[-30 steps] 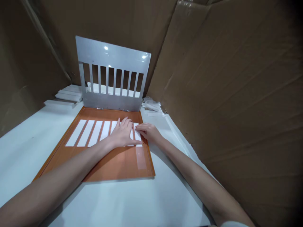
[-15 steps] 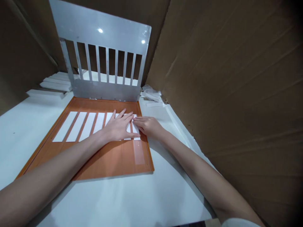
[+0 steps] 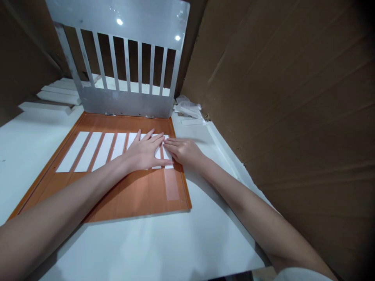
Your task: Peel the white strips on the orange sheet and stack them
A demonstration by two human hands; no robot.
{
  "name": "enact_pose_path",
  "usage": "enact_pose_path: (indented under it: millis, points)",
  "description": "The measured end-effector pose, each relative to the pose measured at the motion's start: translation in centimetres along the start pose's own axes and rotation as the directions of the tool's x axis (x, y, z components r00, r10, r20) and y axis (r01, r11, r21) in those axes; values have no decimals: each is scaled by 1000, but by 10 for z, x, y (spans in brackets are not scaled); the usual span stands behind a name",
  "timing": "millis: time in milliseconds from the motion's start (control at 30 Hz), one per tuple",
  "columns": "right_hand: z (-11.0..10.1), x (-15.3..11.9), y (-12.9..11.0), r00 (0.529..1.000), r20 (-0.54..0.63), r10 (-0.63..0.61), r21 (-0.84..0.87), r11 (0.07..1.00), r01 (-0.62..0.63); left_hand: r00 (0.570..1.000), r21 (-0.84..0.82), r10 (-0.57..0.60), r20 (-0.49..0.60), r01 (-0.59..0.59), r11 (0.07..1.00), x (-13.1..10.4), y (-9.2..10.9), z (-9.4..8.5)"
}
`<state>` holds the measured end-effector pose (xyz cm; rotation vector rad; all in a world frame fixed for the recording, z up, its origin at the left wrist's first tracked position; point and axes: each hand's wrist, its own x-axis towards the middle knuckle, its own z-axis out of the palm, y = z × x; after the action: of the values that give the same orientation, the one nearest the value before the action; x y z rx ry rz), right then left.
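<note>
An orange board (image 3: 129,195) lies on the white table, with several white strips (image 3: 88,152) side by side across it. My left hand (image 3: 143,152) rests flat with fingers spread over the strips toward the right, its thumb on the rightmost strip (image 3: 167,156). My right hand (image 3: 183,150) touches that same strip's upper part from the right, its fingers pressed together; whether it pinches anything is hidden. Behind, a metal frame (image 3: 125,103) with long slots stands raised at the board's far edge, joined there by hinges.
Stacks of white strips (image 3: 58,95) lie at the back left. Crumpled clear film and loose pieces (image 3: 189,109) sit behind the board's right corner. Brown cardboard walls (image 3: 263,97) rise at the right and back of the white table (image 3: 164,246).
The view has shifted, so the board and frame look slightly higher and larger. Both hands keep about the same place on the strips.
</note>
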<state>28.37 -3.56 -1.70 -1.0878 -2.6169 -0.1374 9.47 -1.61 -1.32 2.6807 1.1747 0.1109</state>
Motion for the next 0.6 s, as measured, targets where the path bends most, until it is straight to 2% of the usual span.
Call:
enact_pose_path:
  millis: [367, 600]
  points:
    - [-1, -1, -2, 1000, -6, -13, -50, 999, 13, 1000, -15, 7, -11, -7, 1000, -1, 0, 0]
    - [-1, 0, 0, 999, -23, -38, -22, 999, 37, 1000, -24, 10, -11, -10, 1000, -1, 1, -2]
